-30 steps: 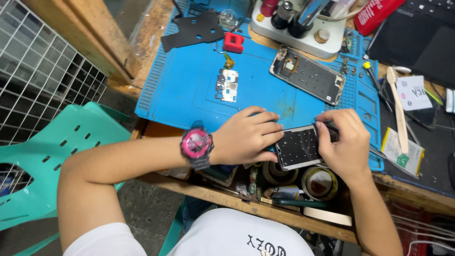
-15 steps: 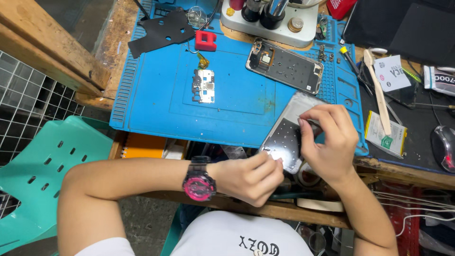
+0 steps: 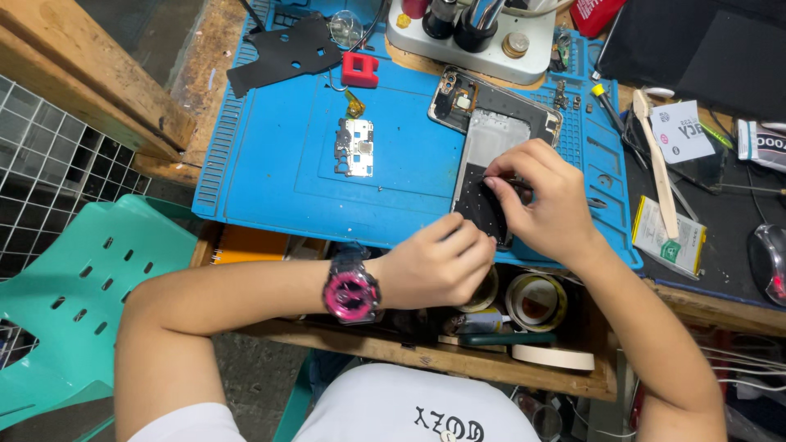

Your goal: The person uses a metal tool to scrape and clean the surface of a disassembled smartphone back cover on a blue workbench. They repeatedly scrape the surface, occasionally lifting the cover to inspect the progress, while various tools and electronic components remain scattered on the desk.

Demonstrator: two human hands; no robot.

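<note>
Both hands have shifted up and right across the blue mat [image 3: 270, 176] since the earlier frames, and the dark phone panel [image 3: 483, 209] now lies partly over the opened phone frame [image 3: 499, 123] at centre right of the frame rather than at the mat's near edge. Right hand [image 3: 550, 200] is closed in a pinch at the panel's upper edge; a thin dark tool or strip appears between its fingertips, though its kind cannot be made out. Left hand [image 3: 438, 262], with a pink and black watch [image 3: 352, 288] at the wrist, is curled with fingertips gripping the panel's lower corner at the near edge of the mat. A small circuit board [image 3: 354, 147] lies well apart at mid-mat, a red block [image 3: 360, 69] and a black sheet [image 3: 286, 51] at upper left, and tape rolls [image 3: 536, 299] sit in the tray below the desk. Judgement: the step in hand appears to be working the panel's edge; it would go best with the left hand steadying the corner flat, the right applying light, even force along the edge, and the panel kept from flexing.
</note>
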